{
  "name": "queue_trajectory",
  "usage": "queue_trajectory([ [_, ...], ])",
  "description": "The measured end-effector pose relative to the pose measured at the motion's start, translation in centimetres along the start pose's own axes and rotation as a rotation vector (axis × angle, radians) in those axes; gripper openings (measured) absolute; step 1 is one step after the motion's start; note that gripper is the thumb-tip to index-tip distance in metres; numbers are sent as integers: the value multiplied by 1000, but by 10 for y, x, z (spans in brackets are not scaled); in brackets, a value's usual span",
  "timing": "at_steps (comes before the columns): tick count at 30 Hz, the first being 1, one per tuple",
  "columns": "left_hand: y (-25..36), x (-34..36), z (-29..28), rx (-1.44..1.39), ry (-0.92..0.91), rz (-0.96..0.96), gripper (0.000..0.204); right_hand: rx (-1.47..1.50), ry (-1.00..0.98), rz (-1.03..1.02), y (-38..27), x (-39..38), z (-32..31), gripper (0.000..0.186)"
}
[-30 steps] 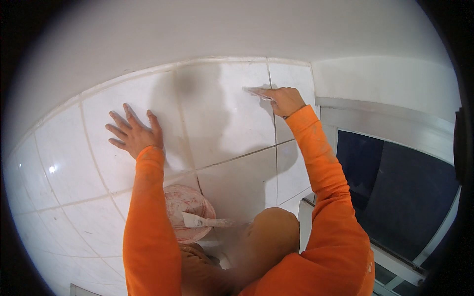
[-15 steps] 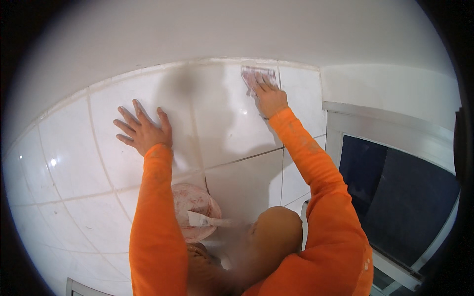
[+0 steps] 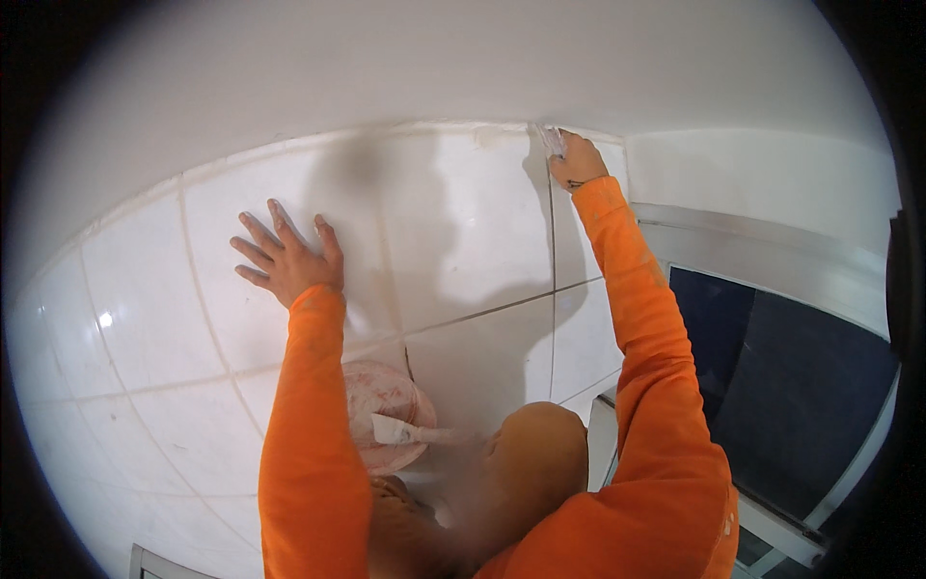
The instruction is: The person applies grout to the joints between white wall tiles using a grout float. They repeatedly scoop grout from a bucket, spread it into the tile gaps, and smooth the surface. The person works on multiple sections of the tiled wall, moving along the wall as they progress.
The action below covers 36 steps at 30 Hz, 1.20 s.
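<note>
My left hand (image 3: pixel 294 259) lies flat with spread fingers on a white wall tile (image 3: pixel 251 309). Near the top right of the tiling, my right hand (image 3: pixel 581 162) is closed around a thin flat pinkish-white piece (image 3: pixel 553 142). That piece is tilted nearly edge-on against the top tile edge, close to the dark vertical joint (image 3: pixel 553 232). Its material cannot be made out. Fine pale residue marks my left fingertips. Both of my forearms wear orange sleeves.
Below, between my arms, sits a round pink container (image 3: pixel 417 403) with whitish smears. A putty knife (image 3: pixel 394 429) with a pale blade lies across it. My bent knee (image 3: pixel 545 439) is beside it. A light-framed window (image 3: pixel 805 386) with dark panes stands at right.
My right hand has moved right and slightly up along the top tile row, turning the flat piece from facing the wall to nearly edge-on. My left hand stays on its tile.
</note>
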<state>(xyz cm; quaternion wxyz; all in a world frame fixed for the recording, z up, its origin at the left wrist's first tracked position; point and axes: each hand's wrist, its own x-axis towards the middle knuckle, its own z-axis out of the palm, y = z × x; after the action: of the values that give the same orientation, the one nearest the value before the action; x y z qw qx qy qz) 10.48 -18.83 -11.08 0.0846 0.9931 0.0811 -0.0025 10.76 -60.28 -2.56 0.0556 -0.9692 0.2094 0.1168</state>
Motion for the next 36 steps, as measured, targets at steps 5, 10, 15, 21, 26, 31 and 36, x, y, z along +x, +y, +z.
queue_trajectory([
  [5,1,0,-4,-13,4,-5,73,47,-26,0,-11,15,3,43],
  [10,3,0,-4,1,-12,1,73,164,76,-164,-48,15,33,38],
  [15,1,-1,1,31,-2,4,73,11,-79,-158,-175,-18,15,33],
  [21,4,0,-2,32,0,-5,74,80,-121,-242,-158,-39,3,47],
  [26,4,0,-8,-3,-11,-4,74,-26,-8,-8,-100,-25,-1,47],
  [31,3,0,-9,-11,-25,-9,74,63,-52,-85,-151,-17,11,50],
  [36,2,0,-7,-23,-35,-13,74,15,-168,-271,-228,-42,11,49],
])
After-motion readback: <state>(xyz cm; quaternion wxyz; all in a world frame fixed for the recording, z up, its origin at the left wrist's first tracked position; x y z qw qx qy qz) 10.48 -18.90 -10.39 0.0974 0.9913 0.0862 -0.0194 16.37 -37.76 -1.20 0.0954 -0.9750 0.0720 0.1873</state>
